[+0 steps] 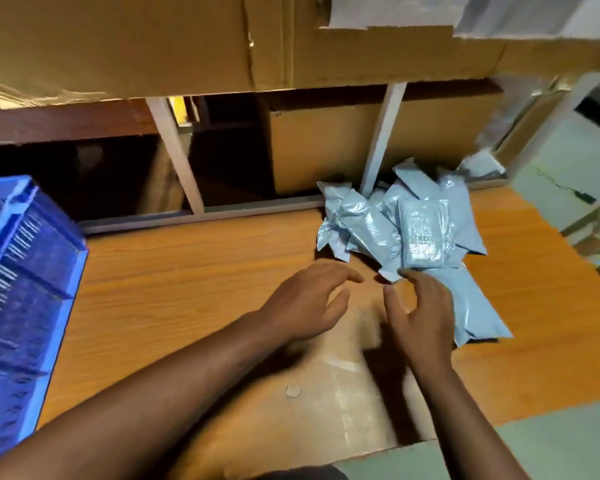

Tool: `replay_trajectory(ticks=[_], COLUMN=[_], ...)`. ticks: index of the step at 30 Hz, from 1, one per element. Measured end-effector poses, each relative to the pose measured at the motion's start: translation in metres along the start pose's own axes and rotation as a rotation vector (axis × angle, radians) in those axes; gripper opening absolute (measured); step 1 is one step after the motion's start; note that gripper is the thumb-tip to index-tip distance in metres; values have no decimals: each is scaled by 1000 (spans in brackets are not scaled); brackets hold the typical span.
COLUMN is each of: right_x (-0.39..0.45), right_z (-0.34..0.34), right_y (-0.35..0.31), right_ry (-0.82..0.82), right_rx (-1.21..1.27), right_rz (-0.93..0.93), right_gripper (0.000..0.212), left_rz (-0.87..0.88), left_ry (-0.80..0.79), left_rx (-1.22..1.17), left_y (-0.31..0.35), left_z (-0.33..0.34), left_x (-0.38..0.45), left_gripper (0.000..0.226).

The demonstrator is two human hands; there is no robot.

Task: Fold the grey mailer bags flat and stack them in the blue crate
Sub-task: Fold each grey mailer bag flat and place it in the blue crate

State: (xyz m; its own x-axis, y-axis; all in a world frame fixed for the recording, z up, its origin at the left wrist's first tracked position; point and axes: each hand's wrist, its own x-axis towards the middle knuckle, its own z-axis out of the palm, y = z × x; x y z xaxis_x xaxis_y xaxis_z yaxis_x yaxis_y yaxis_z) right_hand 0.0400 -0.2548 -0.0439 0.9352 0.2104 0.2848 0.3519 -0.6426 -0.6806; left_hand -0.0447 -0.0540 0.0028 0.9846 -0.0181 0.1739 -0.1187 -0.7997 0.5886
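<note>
A heap of crumpled grey mailer bags (pixel 406 223) lies on the wooden table (pixel 174 282) right of centre, against a white shelf post. One flatter bag (pixel 475 306) reaches toward me from the heap. My left hand (pixel 305 303) hovers just left of the heap with fingers spread and loosely bent, holding nothing. My right hand (pixel 420 310) is at the heap's near edge, fingers relaxed, fingertips at the closest bag; it holds nothing. The blue crate (pixel 21 282) stands at the far left, its inside mostly out of sight.
A piece of brown cardboard (pixel 291 407) lies on the table under my forearms, with a small white disc (pixel 293 391) on it. Large cardboard boxes (pixel 187 43) overhang the shelf behind. The table's right edge drops to a pale floor (pixel 568 161).
</note>
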Motion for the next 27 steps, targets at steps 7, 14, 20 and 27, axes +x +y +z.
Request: replay_trajectory(ticks=[7,14,20,27], right_x=[23,-62,-86,-88], right_z=[-23,-46,-38,-41], right_y=[112,107,62,13], right_ry=[-155,-85,-59,-112], right_rx=[-470,-271,-2,201], right_rz=[282,214,302,258], right_gripper=[73,70,62,60], left_rz=[-91,-223,-248,-397], left_ry=[-153,-63,-28,114], left_rx=[-98,-165,-149,-248], left_y=[21,7,-15,-44], left_z=[60,79,65,38], left_x=[13,-15,-50,-101], left_gripper=[48,47,50,47])
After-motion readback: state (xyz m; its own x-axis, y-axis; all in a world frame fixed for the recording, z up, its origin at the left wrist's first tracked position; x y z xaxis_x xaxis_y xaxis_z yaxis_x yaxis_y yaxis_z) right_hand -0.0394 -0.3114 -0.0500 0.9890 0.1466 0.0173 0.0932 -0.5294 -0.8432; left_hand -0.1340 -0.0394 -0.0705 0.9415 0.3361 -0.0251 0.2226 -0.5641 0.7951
